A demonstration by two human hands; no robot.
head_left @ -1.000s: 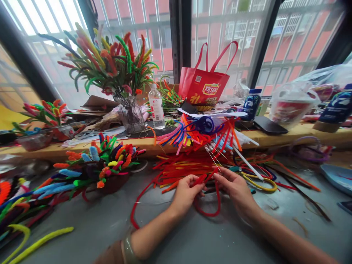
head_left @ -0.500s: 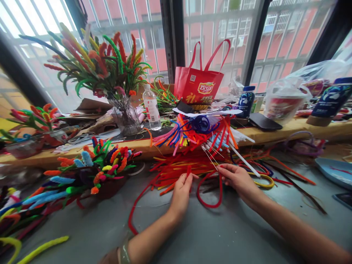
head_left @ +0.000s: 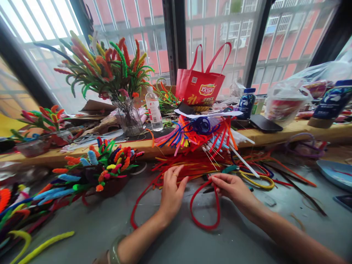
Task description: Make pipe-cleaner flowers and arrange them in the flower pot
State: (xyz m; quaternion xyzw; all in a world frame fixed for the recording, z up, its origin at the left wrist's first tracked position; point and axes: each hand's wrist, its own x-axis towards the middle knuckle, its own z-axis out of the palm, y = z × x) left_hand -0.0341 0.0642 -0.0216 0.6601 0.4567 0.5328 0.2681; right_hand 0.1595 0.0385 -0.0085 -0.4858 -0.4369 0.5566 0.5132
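Observation:
A looped red pipe cleaner (head_left: 205, 227) hangs from my right hand (head_left: 229, 187), whose thumb and fingers are pinched on it near its crossing point. My left hand (head_left: 172, 192) has its fingers spread, near the front of a pile of red and orange pipe cleaners (head_left: 178, 165). Another curved red strand (head_left: 134, 211) lies left of my left wrist. Thin metal wires (head_left: 210, 156) stick out above my right hand. Beside that hand lie a teal-handled tool (head_left: 230, 169) and a yellow coil (head_left: 265, 183).
Colourful fuzzy stems (head_left: 93, 168) crowd the left side. On the wooden ledge (head_left: 294, 132) stand a glass vase (head_left: 129, 119), a water bottle (head_left: 153, 110), a red bag (head_left: 199, 86) and blue bottles (head_left: 245, 104). A blue tray (head_left: 334, 174) sits at right.
My left hand has opened and moved left and slightly up. My right hand has lowered slightly with the red loop, uncovering the teal-handled tool. The view has shifted a little.

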